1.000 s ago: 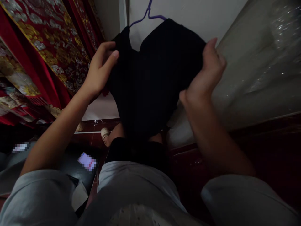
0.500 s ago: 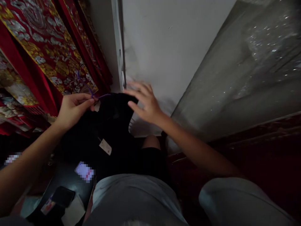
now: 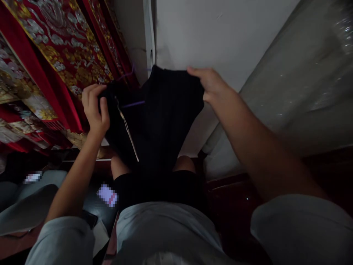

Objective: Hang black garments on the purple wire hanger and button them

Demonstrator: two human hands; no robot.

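A black garment [image 3: 165, 106] is stretched between my two hands in front of my lap. My left hand [image 3: 95, 110] has its fingers curled round the garment's left side near the top. On the right, my right hand [image 3: 212, 84] pinches the upper right corner, thumb on top and the other fingers partly hidden by cloth. A thin purple strip, perhaps a hanger or cord [image 3: 134, 104], crosses the garment's opening, and more of it rises at the upper left. From the garment's left half hangs a pale tag on a string [image 3: 131, 138], seen nearly edge-on.
Red embroidered hangings with gold and silver patterns [image 3: 63, 44] fill the upper left. A white panel [image 3: 209, 36] stands ahead, and clear plastic sheeting [image 3: 300, 84] covers the right. A lit phone [image 3: 107, 195] lies on a dark surface at lower left, near white paper [image 3: 100, 237].
My right hand has moved to the upper right and taken hold of the garment. My left hand has shifted from the purple cord to the cloth. The garment is now raised and spread wider.
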